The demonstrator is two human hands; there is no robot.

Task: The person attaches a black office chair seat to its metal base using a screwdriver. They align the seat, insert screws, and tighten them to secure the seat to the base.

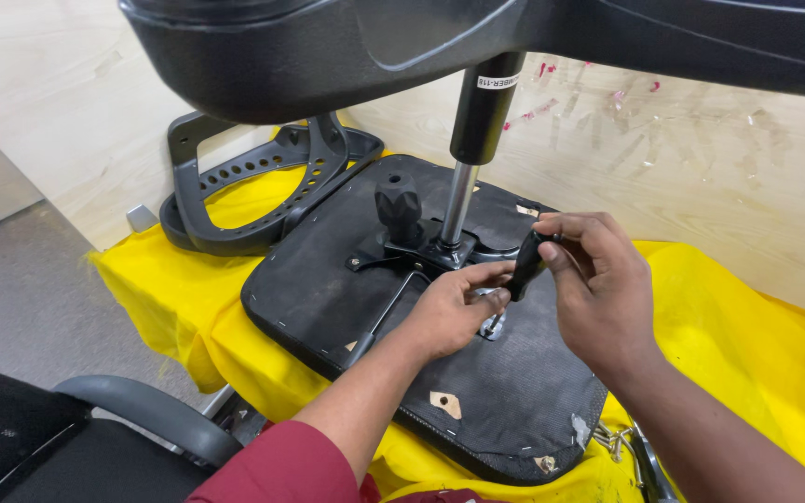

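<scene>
An upturned office chair seat (477,391) lies underside-up on a table draped in yellow cloth (747,363). The seat's near corner overhangs the cloth's front edge; bare cloth lies open to the right, while black armrest frames (253,186) crowd the far left. A gas-lift column (477,121) stands upright from the seat's centre mechanism, just beyond both hands, with the chair base (dark, bulky) looming overhead.

The right hand (598,289) is clamped around a black-handled screwdriver (522,270). Its long axis slants down and leftward, the tip meeting a metal fitting on the seat. The left hand (454,312) rests on the seat, fingers curled together around the lower shaft near the tip.
</scene>
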